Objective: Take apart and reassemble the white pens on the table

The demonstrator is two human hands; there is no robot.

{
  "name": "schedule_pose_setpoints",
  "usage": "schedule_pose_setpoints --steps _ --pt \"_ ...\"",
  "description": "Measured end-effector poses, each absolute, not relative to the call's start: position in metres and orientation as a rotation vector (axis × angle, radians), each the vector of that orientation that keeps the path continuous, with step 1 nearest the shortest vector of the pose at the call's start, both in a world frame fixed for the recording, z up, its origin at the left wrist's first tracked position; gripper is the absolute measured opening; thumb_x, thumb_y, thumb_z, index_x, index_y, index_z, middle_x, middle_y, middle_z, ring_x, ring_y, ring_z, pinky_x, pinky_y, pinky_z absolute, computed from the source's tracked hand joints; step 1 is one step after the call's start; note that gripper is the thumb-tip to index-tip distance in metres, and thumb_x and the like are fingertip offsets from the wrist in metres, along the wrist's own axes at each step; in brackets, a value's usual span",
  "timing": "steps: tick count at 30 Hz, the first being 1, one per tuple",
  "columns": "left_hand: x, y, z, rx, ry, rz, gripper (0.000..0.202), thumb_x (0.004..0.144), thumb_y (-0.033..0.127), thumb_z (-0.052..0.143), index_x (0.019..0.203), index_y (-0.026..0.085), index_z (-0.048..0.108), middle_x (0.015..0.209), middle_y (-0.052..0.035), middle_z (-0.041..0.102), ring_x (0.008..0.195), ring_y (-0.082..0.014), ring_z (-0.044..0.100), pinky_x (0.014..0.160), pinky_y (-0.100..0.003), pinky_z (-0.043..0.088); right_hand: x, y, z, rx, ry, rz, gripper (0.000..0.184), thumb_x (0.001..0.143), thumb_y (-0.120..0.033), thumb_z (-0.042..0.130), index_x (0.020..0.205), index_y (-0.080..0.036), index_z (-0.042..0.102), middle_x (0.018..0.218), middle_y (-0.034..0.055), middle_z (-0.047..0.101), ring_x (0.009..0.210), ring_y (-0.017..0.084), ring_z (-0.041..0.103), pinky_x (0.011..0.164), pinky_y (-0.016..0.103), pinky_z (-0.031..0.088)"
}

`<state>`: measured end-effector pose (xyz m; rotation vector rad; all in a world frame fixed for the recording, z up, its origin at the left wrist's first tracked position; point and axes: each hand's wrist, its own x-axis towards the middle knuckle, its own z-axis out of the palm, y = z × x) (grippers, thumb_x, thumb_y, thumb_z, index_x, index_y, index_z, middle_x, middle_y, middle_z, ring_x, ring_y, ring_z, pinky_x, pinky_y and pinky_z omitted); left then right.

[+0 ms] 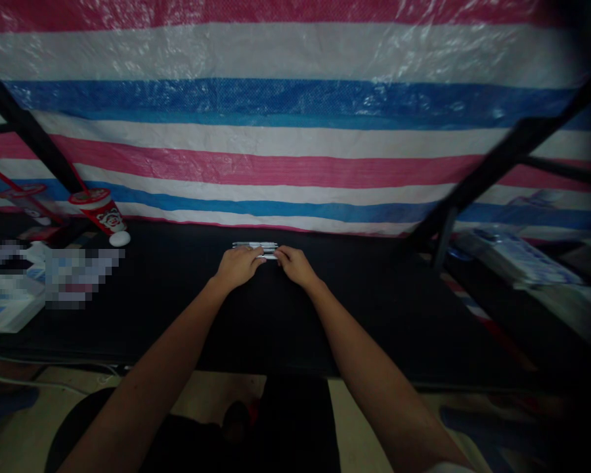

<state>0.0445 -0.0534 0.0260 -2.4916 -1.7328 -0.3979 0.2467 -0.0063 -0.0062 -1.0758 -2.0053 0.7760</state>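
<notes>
Both my arms reach forward over a black table (177,302). A small bundle of thin silvery-white pens or sticks (254,246) lies on the table near its far edge. My left hand (237,266) rests on the bundle's left part, fingers curled over it. My right hand (295,264) touches the bundle's right end with its fingertips. Whether either hand truly grips the sticks is hard to tell in the dim light.
A striped pink, white and blue tarp (295,131) hangs behind the table. A red and white cup (101,211) lies tilted at the left, with boxes and papers (10,302) beneath it. Black frame bars (492,177) slant at right above plastic-wrapped items (512,259).
</notes>
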Motion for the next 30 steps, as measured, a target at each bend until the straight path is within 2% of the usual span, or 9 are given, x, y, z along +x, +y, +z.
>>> schedule_pose_setpoints --steps 4,7,10,15,17,20,24,28,30 --pt "0.0461 -0.0535 0.0261 -2.446 -1.813 -0.389 0.041 0.104 0.042 0.033 0.113 0.024 0.069 0.106 -0.0089 0.072 0.098 -0.0235 0.067 0.081 -0.033 0.049 0.2472 -0.0037 -0.0110 -1.007 -1.947 0.810 0.023 0.086 -0.030 0.061 0.107 -0.021 0.057 0.077 -0.0025 0.060 0.067 0.015 0.054 0.065 0.026 0.039" --pt "0.0464 -0.0538 0.0263 -2.443 -1.814 -0.419 0.041 0.103 0.046 0.035 0.114 0.023 0.067 0.106 -0.0095 0.072 0.097 -0.0242 0.067 0.080 -0.033 0.049 0.2473 -0.0024 -0.0125 -1.015 -1.983 0.807 0.011 0.088 -0.029 0.057 0.094 -0.020 0.059 0.076 -0.0015 0.060 0.067 0.015 0.054 0.065 0.026 0.039" --pt "0.0458 -0.0534 0.0254 -2.467 -1.773 -0.414 0.040 0.101 0.049 0.039 0.119 0.024 0.064 0.104 -0.0095 0.072 0.096 -0.0250 0.067 0.079 -0.033 0.049 0.2464 -0.0027 -0.0112 -1.071 -2.007 0.802 0.023 0.095 -0.035 0.048 0.083 -0.019 0.061 0.068 -0.0010 0.058 0.063 0.015 0.052 0.064 0.027 0.039" --pt "0.0449 -0.0505 0.0221 -2.413 -1.845 -0.411 0.041 0.104 0.043 0.032 0.111 0.023 0.068 0.103 -0.0106 0.072 0.095 -0.0241 0.066 0.082 -0.034 0.049 0.2449 -0.0045 -0.0083 -1.034 -1.962 0.780 0.022 0.088 -0.034 0.061 0.104 -0.019 0.061 0.081 0.0004 0.065 0.070 0.016 0.057 0.067 0.027 0.042" --pt "0.0445 -0.0499 0.0217 -2.433 -1.831 -0.444 0.041 0.103 0.046 0.035 0.113 0.023 0.067 0.103 -0.0104 0.072 0.096 -0.0241 0.066 0.083 -0.034 0.049 0.2451 -0.0047 -0.0083 -1.043 -1.989 0.772 0.016 0.091 -0.033 0.056 0.096 -0.019 0.062 0.076 0.0002 0.063 0.067 0.015 0.055 0.065 0.027 0.041" --pt "0.0440 -0.0498 0.0214 -2.463 -1.778 -0.470 0.038 0.101 0.048 0.041 0.117 0.024 0.066 0.104 -0.0098 0.072 0.098 -0.0244 0.065 0.085 -0.035 0.049 0.2450 -0.0045 -0.0089 -1.087 -2.005 0.774 0.029 0.097 -0.037 0.045 0.085 -0.018 0.063 0.065 -0.0007 0.058 0.060 0.015 0.052 0.062 0.027 0.039" --pt "0.0442 -0.0492 0.0192 -2.453 -1.765 -0.454 0.040 0.104 0.041 0.035 0.110 0.022 0.069 0.103 -0.0100 0.072 0.101 -0.0241 0.063 0.089 -0.036 0.048 0.2439 -0.0050 -0.0089 -1.047 -1.975 0.790 0.023 0.092 -0.037 0.056 0.104 -0.019 0.062 0.070 -0.0020 0.060 0.063 0.015 0.055 0.062 0.026 0.040" --pt "0.0442 -0.0490 0.0183 -2.476 -1.729 -0.502 0.039 0.102 0.045 0.039 0.109 0.020 0.069 0.105 -0.0104 0.071 0.104 -0.0249 0.061 0.094 -0.039 0.046 0.2433 -0.0059 -0.0074 -1.060 -2.006 0.785 0.025 0.095 -0.036 0.048 0.083 -0.019 0.062 0.065 -0.0009 0.058 0.060 0.015 0.053 0.062 0.027 0.039" --pt "0.0440 -0.0489 0.0185 -2.500 -1.693 -0.515 0.036 0.101 0.046 0.044 0.113 0.022 0.068 0.104 -0.0100 0.071 0.104 -0.0255 0.060 0.095 -0.039 0.046 0.2431 -0.0061 -0.0072 -1.088 -1.989 0.758 0.029 0.097 -0.038 0.046 0.083 -0.019 0.062 0.065 -0.0001 0.059 0.061 0.015 0.053 0.063 0.027 0.040"
